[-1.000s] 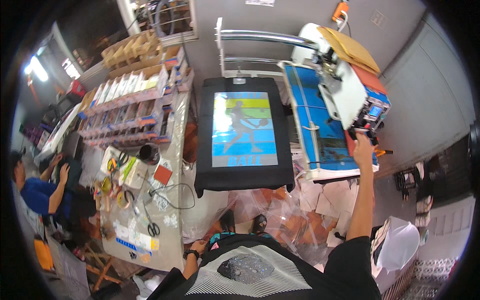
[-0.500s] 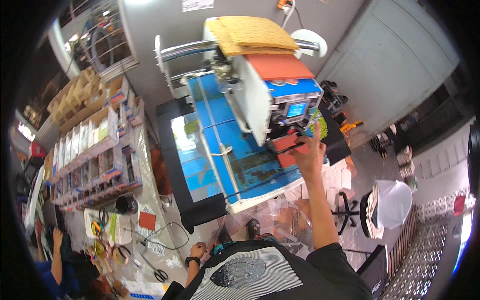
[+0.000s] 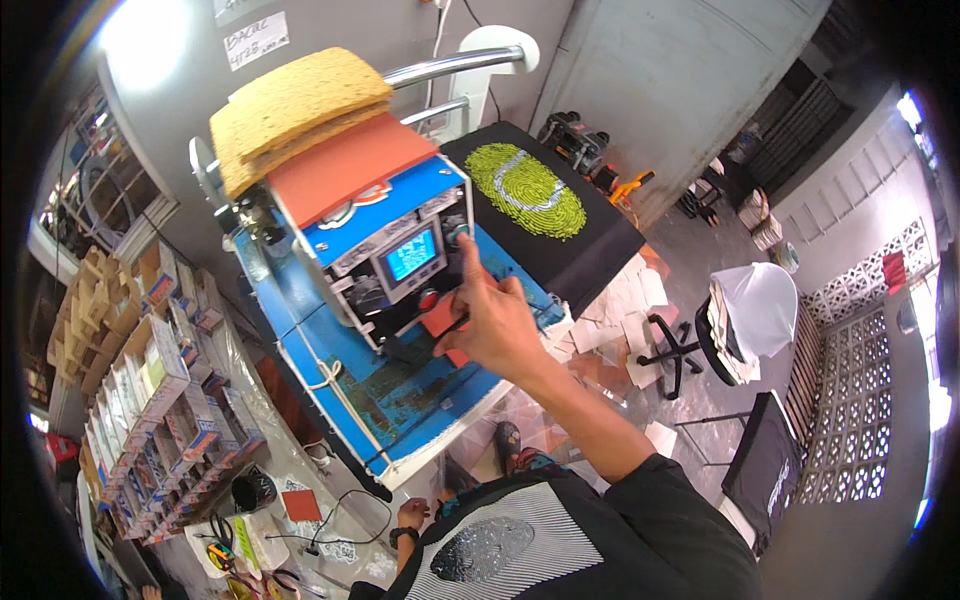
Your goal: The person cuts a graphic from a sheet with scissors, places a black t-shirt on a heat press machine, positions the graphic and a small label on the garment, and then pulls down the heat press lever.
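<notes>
My right hand [image 3: 492,322] is at the front of a heat press head [image 3: 350,225]. Its index finger stretches up to a round button beside the lit screen [image 3: 410,257]; the other fingers are bent around a dark handle with a red-orange pad [image 3: 440,320]. The head has a blue top and stands over the blue base [image 3: 415,425]. Right of it lies a black shirt [image 3: 615,245] with a green fingerprint-like print [image 3: 525,190]. My left hand [image 3: 412,513], low beside my body, has loosely bent fingers and shows nothing in them.
Yellow boards [image 3: 300,110] and an orange sheet [image 3: 350,175] lie on the head. Metal rails [image 3: 455,66] run behind. Left are cardboard bins [image 3: 140,400] and a table with tools and a cable. Right are paper sheets [image 3: 620,315] and an office chair [image 3: 715,335].
The press head has slid left over the base with my right hand at its handle, uncovering the printed black shirt on the right. My view has turned to the right.
</notes>
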Motion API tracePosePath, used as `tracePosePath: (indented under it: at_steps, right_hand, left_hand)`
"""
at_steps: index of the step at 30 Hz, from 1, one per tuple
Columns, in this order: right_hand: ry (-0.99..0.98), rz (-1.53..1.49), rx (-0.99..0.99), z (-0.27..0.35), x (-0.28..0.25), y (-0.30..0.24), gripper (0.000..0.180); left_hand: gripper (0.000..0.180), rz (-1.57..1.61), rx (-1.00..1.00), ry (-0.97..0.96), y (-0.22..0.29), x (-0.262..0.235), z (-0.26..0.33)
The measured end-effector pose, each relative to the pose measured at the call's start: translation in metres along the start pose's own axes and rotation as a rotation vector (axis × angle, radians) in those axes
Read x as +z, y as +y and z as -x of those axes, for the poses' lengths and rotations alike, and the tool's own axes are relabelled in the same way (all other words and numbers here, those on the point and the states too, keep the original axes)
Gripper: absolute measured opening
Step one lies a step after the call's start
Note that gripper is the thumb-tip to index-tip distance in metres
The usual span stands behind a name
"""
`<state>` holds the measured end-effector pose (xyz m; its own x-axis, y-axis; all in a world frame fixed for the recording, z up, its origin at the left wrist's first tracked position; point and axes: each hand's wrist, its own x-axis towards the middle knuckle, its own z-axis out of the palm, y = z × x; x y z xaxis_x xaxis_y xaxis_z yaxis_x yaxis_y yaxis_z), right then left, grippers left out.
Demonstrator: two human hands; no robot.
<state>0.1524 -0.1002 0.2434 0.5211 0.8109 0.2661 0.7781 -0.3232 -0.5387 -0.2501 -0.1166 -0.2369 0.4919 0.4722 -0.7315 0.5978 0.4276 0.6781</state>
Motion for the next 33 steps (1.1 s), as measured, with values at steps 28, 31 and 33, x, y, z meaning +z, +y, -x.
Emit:
tracePosePath:
  at_steps: [28, 31, 33]
  right_hand:
    - [-0.236, -0.469, -0.221, 0.221, -0.132, 0.297, 0.022]
    - [0.044, -0.351, -0.103, 0.21, -0.13, 0.355, 0.027]
    - [0.278, -0.093, -0.011, 0.163, -0.124, 0.384, 0.049]
  left_hand:
    - [0.033, 0.775, 0.249, 0.041, 0.317, 0.37, -0.167]
    - [0.025, 0.623, 0.429, 0.361, 0.38, 0.384, -0.128]
    - [0.032, 0.658, 0.657, 0.423, 0.46, 0.4, -0.068]
